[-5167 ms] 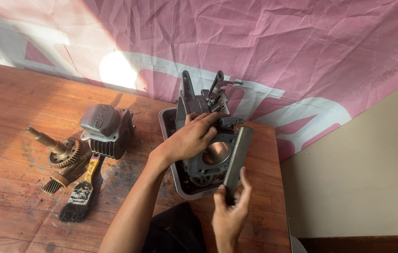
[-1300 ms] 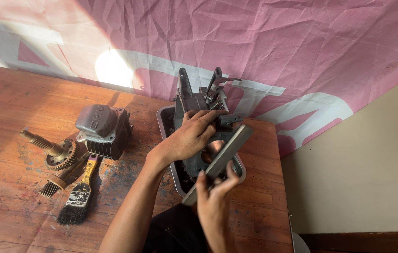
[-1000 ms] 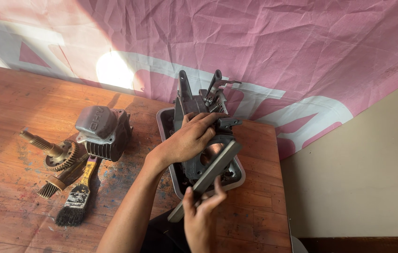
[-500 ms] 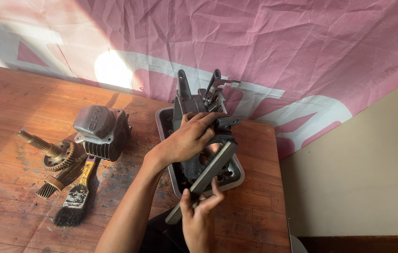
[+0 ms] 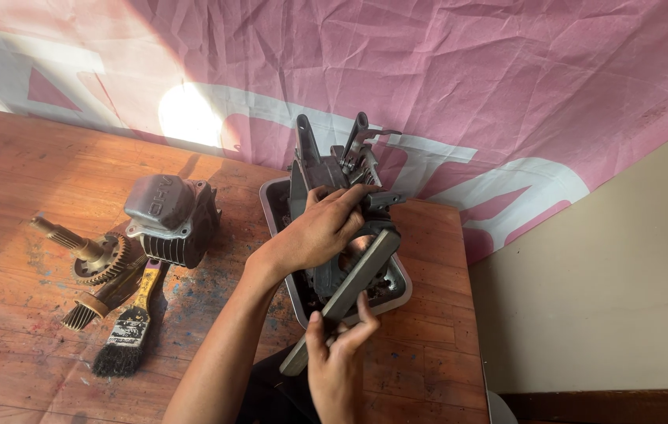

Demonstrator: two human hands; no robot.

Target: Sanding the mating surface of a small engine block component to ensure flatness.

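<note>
A pink cloth banner (image 5: 444, 71) with pale shapes hangs as a backdrop beyond both hands, and below it a worn wooden table (image 5: 27, 180), speckled with paint, carries everything. In front of the left hand (image 5: 320, 234) stands a grey engine casing (image 5: 332, 169), upright inside a shallow metal tray (image 5: 275, 206); the left hand is laid over the casing's near face with its fingers curled around the edge, steadying it. A long flat grey bar (image 5: 352, 284) runs on a slant from the casing down toward the person, and the right hand (image 5: 339, 360) pinches its lower part between thumb and fingers, just below the left hand. The bar's upper end lies against the casing near a round opening, though whether it is seated there cannot be told. Judging from this, the casing is already stripped of several parts, and work with the bar on it looks to be under way, not finished. Well to the left of the left hand lie a finned cylinder block (image 5: 167, 220), a geared shaft (image 5: 86, 250) touching it, a paintbrush (image 5: 131, 328) with a yellow handle, and a small wire brush (image 5: 92, 305) beside it.
</note>
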